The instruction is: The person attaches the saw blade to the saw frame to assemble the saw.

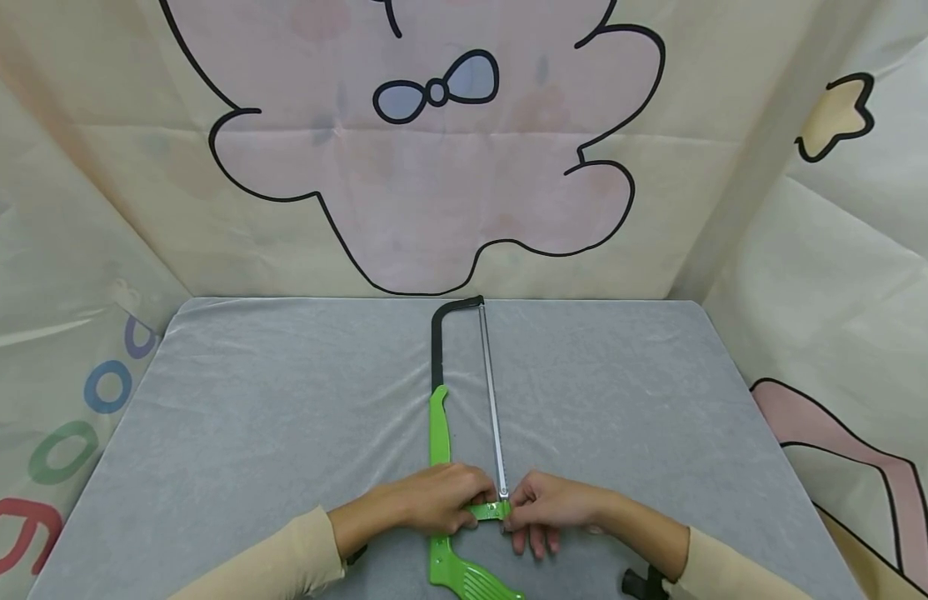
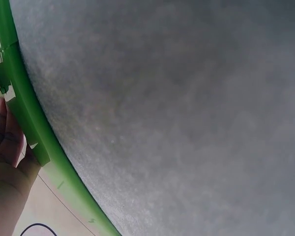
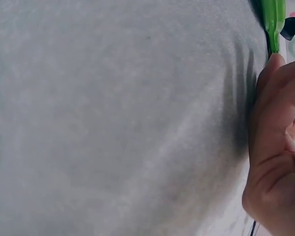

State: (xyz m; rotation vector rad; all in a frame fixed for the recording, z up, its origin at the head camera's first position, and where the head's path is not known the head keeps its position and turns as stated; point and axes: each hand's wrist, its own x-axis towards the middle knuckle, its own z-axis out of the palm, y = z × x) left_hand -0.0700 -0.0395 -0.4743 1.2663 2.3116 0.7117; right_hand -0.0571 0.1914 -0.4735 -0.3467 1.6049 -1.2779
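A hacksaw (image 1: 439, 429) with a green handle and a black front frame lies on the grey cloth, its far end near the table's back edge. Its silver blade (image 1: 491, 400) runs along the right side to the green cross arm (image 1: 489, 511). My left hand (image 1: 445, 496) grips that arm, thumb below and fingers above. At the arm's right end, by the blade's near end, my right hand (image 1: 542, 504) pinches with thumb and forefinger, its other fingers loosely bent. What sits between those fingertips is hidden. The left wrist view catches the green frame (image 2: 27, 98) alongside my left hand (image 2: 7, 147).
Grey cloth (image 1: 284, 400) covers the table. A pale printed curtain (image 1: 696, 125) with cartoon shapes stands behind it and along both sides. A dark strap piece (image 1: 644, 583) shows at my right wrist.
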